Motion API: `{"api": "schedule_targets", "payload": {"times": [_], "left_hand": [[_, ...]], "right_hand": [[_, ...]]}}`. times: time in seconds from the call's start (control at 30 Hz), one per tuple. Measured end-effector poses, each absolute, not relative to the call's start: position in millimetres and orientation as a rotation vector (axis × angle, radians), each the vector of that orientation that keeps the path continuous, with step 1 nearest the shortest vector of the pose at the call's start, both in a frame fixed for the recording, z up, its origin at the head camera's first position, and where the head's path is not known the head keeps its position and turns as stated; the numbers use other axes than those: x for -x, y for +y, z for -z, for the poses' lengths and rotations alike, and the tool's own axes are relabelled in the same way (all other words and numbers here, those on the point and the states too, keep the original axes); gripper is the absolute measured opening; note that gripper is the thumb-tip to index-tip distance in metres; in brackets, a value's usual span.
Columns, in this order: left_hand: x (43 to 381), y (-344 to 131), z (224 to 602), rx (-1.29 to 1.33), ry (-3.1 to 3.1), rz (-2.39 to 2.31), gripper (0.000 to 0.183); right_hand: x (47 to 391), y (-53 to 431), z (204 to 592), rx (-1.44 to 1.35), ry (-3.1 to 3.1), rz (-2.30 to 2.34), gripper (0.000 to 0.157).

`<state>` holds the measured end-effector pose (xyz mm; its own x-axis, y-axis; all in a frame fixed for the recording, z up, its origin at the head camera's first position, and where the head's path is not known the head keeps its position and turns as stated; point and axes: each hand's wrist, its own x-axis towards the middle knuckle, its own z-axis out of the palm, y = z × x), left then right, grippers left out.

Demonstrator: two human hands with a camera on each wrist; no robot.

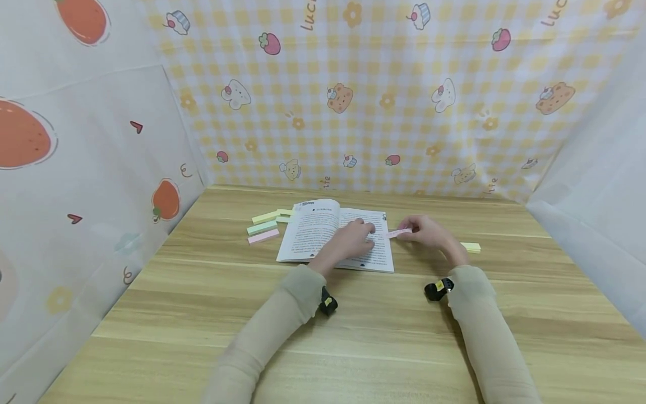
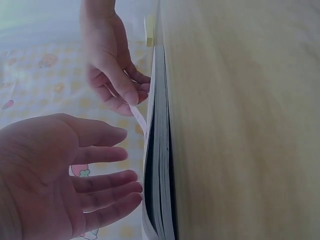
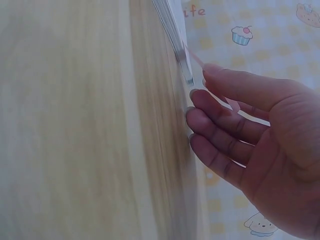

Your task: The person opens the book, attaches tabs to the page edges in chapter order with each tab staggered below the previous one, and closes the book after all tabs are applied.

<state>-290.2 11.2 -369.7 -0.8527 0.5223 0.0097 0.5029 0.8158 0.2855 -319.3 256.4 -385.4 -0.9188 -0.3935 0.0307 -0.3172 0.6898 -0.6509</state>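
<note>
An open book [image 1: 309, 234] with printed pages lies on the table. My left hand [image 1: 351, 240] rests over its right page, fingers spread and loosely bent, holding nothing. In the left wrist view the fingertips of that hand [image 2: 65, 175] come right at the page. Just past the book's right edge, my right hand [image 1: 428, 231] pinches a pink sticky tab [image 1: 398, 233] between thumb and forefinger. The tab's far end meets the page edge. In the right wrist view the other fingers of this hand [image 3: 260, 130] are loosely bent below the pinch.
Left of the book lie yellow [image 1: 266, 217], green [image 1: 262, 227] and pink [image 1: 263, 237] sticky tab pads. A yellow tab [image 1: 285, 212] and a green tab [image 1: 284, 220] stick out from the left page. Another yellow pad [image 1: 472, 247] lies beside the right wrist. A patterned curtain [image 1: 363, 129] hangs behind the table.
</note>
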Motion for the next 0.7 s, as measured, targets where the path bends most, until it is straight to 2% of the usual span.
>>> {"api": "schedule_targets", "payload": {"times": [0.7], "left_hand": [[290.1, 27.3, 369.0, -0.770, 2.874, -0.228, 0.040]], "right_hand": [[321.9, 256.8, 388.4, 0.578, 2.776, 1.026, 0.019]]}}
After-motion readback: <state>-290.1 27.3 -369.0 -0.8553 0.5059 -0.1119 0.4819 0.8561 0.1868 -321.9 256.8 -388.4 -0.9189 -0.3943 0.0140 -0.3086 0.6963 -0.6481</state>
